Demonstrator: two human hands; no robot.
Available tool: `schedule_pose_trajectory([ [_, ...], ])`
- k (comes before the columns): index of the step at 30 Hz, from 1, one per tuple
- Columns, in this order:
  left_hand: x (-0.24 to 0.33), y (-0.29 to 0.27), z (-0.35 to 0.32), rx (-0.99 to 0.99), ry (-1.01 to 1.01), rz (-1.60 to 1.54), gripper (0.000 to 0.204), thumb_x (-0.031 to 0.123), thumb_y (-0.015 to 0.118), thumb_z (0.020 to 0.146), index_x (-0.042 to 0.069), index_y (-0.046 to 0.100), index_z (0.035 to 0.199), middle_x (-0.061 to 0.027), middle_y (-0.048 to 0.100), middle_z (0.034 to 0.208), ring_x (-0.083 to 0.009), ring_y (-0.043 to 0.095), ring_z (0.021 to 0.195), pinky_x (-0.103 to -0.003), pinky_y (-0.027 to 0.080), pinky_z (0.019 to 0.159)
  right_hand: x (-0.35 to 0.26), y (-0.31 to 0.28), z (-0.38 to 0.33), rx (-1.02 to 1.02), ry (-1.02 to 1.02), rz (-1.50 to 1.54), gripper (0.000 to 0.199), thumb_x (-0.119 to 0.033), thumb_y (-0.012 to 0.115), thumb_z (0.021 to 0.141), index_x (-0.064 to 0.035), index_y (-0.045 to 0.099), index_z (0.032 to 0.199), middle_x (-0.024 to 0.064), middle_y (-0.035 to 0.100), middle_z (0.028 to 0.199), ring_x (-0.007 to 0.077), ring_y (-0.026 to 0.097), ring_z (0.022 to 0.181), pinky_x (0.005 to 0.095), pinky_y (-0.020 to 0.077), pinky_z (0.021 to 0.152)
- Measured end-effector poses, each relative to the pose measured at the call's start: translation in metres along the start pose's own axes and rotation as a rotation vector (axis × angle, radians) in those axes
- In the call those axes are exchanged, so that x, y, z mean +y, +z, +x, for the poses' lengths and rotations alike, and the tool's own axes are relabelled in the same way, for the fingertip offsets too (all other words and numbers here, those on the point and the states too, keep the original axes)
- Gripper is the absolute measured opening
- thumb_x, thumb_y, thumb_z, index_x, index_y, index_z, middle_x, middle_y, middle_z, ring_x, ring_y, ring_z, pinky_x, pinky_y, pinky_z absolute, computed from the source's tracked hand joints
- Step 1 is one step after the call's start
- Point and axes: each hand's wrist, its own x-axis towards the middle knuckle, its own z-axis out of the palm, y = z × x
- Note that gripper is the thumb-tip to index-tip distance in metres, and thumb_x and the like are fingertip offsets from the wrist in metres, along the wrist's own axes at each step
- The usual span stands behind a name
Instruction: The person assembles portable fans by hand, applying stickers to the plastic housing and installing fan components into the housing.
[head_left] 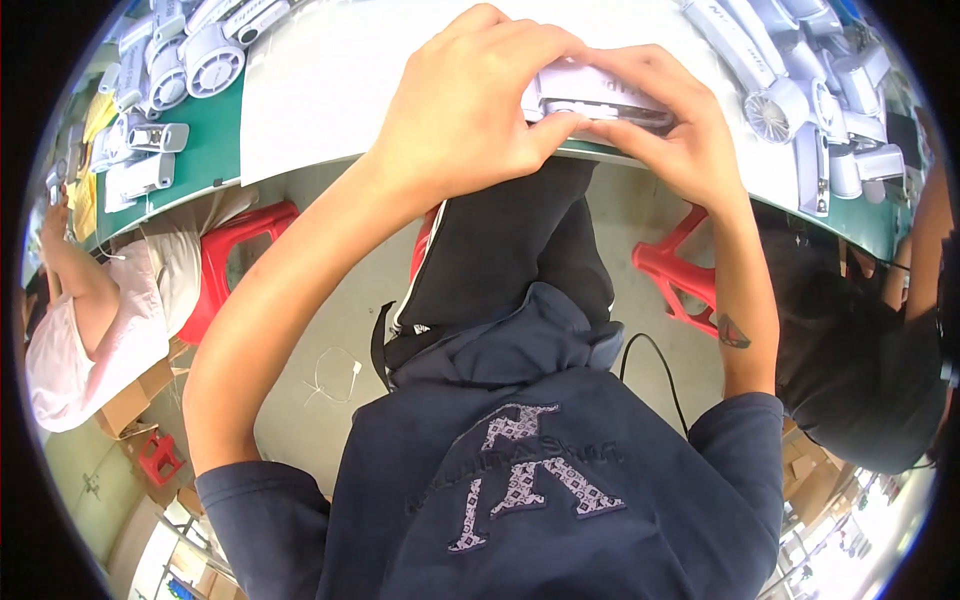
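Note:
Just above the front edge of the table, both my hands are closed around a pale lilac handheld fan casing (590, 85). My left hand (475, 105) grips its left end, thumb along the near side and fingers over the far side. At the right end, my right hand (670, 120) pinches it between thumb and curved fingers. The two thumb tips nearly meet at its near edge. A dark slot or seam shows along the near side of the casing. Its left end is partly hidden by my left fingers.
A pile of pale handheld fans (212, 62) lies at the left and more fans (777, 108) at the right. A white sheet (320, 90) covers the green table (222, 140). Red stools (672, 262) stand below; people sit on both sides. A white cable (335, 375) lies on the floor.

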Motion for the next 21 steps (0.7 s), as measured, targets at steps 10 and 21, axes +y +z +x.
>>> schedule_pose_trajectory([
  [10, -0.003, 0.011, -0.005, -0.026, -0.082, 0.045, 0.046, 0.014, 0.078, 0.066, 0.009, 0.066, 0.110, -0.0059, 0.067, 0.094, -0.0266, 0.057, 0.088, -0.037, 0.047, 0.082, -0.003, 0.007, -0.004, 0.006, -0.004, -0.074, 0.044, -0.010, 0.073, 0.076, -0.0043, 0.061, 0.118, 0.0120, 0.062, 0.108, 0.0275, 0.060, 0.102, 0.0345, 0.0478, 0.087],
  [21, -0.006, 0.009, 0.001, 0.003, -0.053, 0.143, 0.044, 0.018, 0.077, 0.065, 0.008, 0.069, 0.107, -0.0077, 0.067, 0.095, -0.0289, 0.057, 0.086, -0.037, 0.047, 0.080, -0.012, 0.010, -0.002, 0.079, -0.015, -0.167, 0.047, -0.011, 0.076, 0.073, -0.0046, 0.062, 0.118, 0.0120, 0.064, 0.111, 0.0292, 0.060, 0.102, 0.0361, 0.0479, 0.088],
])
